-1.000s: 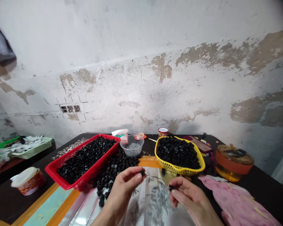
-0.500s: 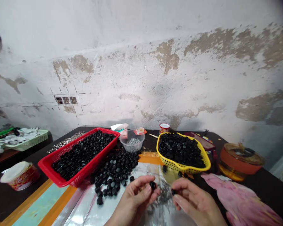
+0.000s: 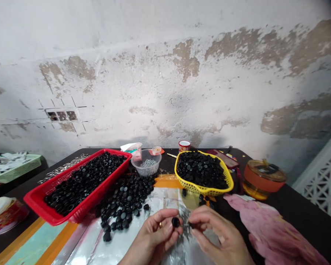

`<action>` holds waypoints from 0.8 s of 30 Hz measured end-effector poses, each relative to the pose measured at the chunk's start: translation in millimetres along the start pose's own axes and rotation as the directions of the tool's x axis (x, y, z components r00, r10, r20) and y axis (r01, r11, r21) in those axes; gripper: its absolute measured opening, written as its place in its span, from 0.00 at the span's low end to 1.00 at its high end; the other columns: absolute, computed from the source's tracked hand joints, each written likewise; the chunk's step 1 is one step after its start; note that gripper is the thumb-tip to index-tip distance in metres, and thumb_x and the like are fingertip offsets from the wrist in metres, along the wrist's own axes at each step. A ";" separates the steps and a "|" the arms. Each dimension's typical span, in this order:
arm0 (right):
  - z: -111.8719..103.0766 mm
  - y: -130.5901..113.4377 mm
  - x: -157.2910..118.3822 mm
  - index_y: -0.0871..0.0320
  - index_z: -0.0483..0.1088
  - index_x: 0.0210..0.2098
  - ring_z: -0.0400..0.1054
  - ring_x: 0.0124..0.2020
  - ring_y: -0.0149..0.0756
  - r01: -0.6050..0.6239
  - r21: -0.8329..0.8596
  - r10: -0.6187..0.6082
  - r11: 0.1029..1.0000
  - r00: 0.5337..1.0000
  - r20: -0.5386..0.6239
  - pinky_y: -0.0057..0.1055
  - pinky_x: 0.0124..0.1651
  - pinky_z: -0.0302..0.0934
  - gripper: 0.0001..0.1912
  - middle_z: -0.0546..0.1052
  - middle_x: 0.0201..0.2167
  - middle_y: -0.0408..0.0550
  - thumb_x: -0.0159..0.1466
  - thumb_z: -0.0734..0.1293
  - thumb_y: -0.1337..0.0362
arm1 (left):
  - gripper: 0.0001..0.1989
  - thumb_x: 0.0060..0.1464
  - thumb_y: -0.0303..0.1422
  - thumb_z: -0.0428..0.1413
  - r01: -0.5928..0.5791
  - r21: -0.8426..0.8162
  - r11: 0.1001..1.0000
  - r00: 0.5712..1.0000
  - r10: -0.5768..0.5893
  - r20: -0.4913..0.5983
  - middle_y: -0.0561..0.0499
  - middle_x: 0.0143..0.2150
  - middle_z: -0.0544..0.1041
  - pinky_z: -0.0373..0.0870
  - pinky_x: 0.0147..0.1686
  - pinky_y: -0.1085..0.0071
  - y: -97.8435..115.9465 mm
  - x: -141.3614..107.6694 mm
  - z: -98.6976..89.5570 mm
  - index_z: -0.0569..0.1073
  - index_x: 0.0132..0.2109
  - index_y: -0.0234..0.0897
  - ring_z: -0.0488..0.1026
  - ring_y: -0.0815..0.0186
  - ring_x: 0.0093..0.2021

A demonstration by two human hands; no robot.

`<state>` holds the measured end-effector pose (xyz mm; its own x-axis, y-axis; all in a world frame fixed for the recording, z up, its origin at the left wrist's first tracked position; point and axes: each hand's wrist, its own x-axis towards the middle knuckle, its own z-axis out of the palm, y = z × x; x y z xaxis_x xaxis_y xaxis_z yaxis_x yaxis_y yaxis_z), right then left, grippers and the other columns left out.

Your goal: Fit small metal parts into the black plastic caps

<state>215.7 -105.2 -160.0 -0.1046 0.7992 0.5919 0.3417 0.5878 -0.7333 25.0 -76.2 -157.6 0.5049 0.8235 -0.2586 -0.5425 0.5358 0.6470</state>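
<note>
My left hand (image 3: 157,233) pinches a round black cap (image 3: 175,222) between thumb and fingers, its round face turned partly toward me. Close by on the right, my right hand (image 3: 217,232) grips a small black piece (image 3: 191,225) at its fingertips; its exact shape is mostly hidden. The two pieces are apart by a small gap. Below the hands lies clear plastic sheeting (image 3: 121,244). A loose pile of black caps (image 3: 124,200) spreads to the left of my left hand. Beyond my right hand stands a yellow basket (image 3: 206,189) full of small black discs.
A red basket (image 3: 48,219) of black ring-like parts stands left. Behind the pile, a clear tub (image 3: 146,165) holds small metal parts. A pink cloth (image 3: 276,228) and a lidded amber jar (image 3: 263,180) lie right. A paper tub (image 3: 5,215) sits far left.
My right hand has moved left, bringing its small black piece nearer the cap in my left hand. The view has turned slightly right.
</note>
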 end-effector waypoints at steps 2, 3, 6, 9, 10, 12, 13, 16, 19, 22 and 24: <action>-0.4 -0.6 0.3 0.53 0.71 0.39 0.72 0.32 0.30 0.050 -0.046 -0.050 0.998 0.999 -0.002 0.21 0.34 0.67 0.12 0.75 0.35 0.42 0.59 0.65 0.76 | 0.13 0.45 0.24 0.67 0.001 0.002 1.000 1.000 -0.001 0.009 0.46 0.34 0.81 0.72 0.38 0.79 -2.6 0.8 -0.6 0.80 0.41 0.31 0.78 0.70 0.34; -0.3 -0.8 0.5 0.53 0.70 0.39 0.71 0.32 0.29 0.065 -0.064 -0.065 0.996 0.998 0.001 0.22 0.35 0.67 0.13 0.75 0.34 0.42 0.59 0.65 0.76 | 0.13 0.44 0.24 0.68 0.006 0.007 1.000 1.000 -0.006 0.011 0.46 0.33 0.82 0.72 0.38 0.80 -3.7 1.1 -0.8 0.81 0.40 0.31 0.78 0.71 0.33; 0.7 -1.6 0.5 0.54 0.70 0.39 0.70 0.31 0.29 0.084 -0.103 -0.083 0.991 0.996 0.010 0.22 0.35 0.66 0.13 0.75 0.34 0.42 0.59 0.65 0.77 | 0.15 0.42 0.24 0.69 0.024 0.013 1.000 1.000 -0.024 0.011 0.44 0.34 0.82 0.72 0.38 0.80 -6.0 1.1 -0.9 0.81 0.40 0.30 0.79 0.70 0.33; 1.9 -2.8 0.1 0.55 0.70 0.39 0.71 0.31 0.30 0.087 -0.119 -0.085 0.989 0.996 0.028 0.23 0.35 0.66 0.12 0.74 0.35 0.44 0.60 0.64 0.77 | 0.16 0.40 0.24 0.69 0.021 0.016 1.000 1.000 -0.021 0.009 0.44 0.34 0.82 0.73 0.38 0.80 -6.5 1.0 -1.2 0.81 0.41 0.30 0.79 0.70 0.33; 2.2 -3.3 -0.1 0.55 0.70 0.40 0.71 0.31 0.30 0.091 -0.119 -0.087 0.989 0.996 0.036 0.24 0.35 0.66 0.12 0.74 0.35 0.44 0.60 0.64 0.77 | 0.16 0.41 0.23 0.69 0.017 0.015 1.000 1.000 -0.017 0.005 0.45 0.34 0.82 0.73 0.39 0.80 -6.6 1.0 -1.4 0.81 0.41 0.31 0.79 0.70 0.34; 2.7 -4.3 -0.3 0.56 0.70 0.40 0.71 0.32 0.30 0.100 -0.112 -0.095 0.989 0.994 0.051 0.23 0.35 0.66 0.12 0.74 0.35 0.44 0.60 0.64 0.77 | 0.16 0.41 0.23 0.69 0.014 0.014 1.000 1.000 -0.014 -0.002 0.46 0.33 0.82 0.73 0.39 0.79 -7.0 1.3 -2.0 0.81 0.40 0.31 0.79 0.70 0.33; 2.8 -4.6 -0.3 0.56 0.70 0.40 0.71 0.32 0.30 0.105 -0.107 -0.100 0.989 0.993 0.057 0.23 0.34 0.66 0.12 0.74 0.35 0.45 0.60 0.64 0.77 | 0.16 0.41 0.23 0.69 0.013 0.013 1.000 1.000 -0.013 -0.004 0.46 0.33 0.82 0.73 0.39 0.79 -7.4 1.4 -2.4 0.81 0.40 0.31 0.79 0.70 0.34; 3.4 -5.1 -0.7 0.56 0.70 0.41 0.71 0.34 0.31 0.120 -0.101 -0.114 0.988 0.991 0.064 0.23 0.35 0.67 0.13 0.74 0.35 0.45 0.60 0.64 0.78 | 0.15 0.41 0.23 0.69 0.008 0.026 1.000 1.000 -0.008 -0.005 0.47 0.33 0.82 0.72 0.39 0.79 -9.2 1.9 -3.5 0.81 0.40 0.32 0.78 0.71 0.33; 4.3 -5.0 -1.4 0.57 0.71 0.41 0.71 0.34 0.31 0.127 -0.107 -0.121 0.986 0.991 0.065 0.23 0.35 0.67 0.13 0.74 0.35 0.45 0.60 0.64 0.78 | 0.15 0.42 0.25 0.69 -0.003 0.052 0.999 1.000 0.003 0.007 0.46 0.35 0.82 0.71 0.39 0.80 -11.2 2.5 -4.0 0.81 0.40 0.32 0.78 0.72 0.32; 5.4 -4.5 -1.9 0.57 0.71 0.40 0.71 0.34 0.31 0.124 -0.115 -0.118 0.986 0.991 0.064 0.23 0.35 0.67 0.13 0.75 0.35 0.45 0.60 0.64 0.78 | 0.15 0.42 0.26 0.69 -0.009 0.070 0.997 1.000 0.008 0.018 0.45 0.36 0.82 0.71 0.39 0.79 -12.5 2.8 -4.2 0.81 0.41 0.31 0.77 0.72 0.33; 6.0 -4.0 -2.0 0.57 0.72 0.40 0.71 0.33 0.31 0.126 -0.120 -0.119 0.985 0.991 0.060 0.23 0.35 0.67 0.14 0.75 0.35 0.46 0.59 0.64 0.78 | 0.15 0.42 0.26 0.69 -0.011 0.076 0.997 1.000 0.010 0.017 0.45 0.36 0.82 0.71 0.39 0.79 -12.9 2.7 -4.1 0.81 0.41 0.31 0.77 0.72 0.33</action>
<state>209.0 -108.4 -160.3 -0.2006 0.7296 0.6538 0.4355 0.6642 -0.6076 30.6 -80.2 -169.6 0.5111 0.8253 -0.2400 -0.4952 0.5110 0.7027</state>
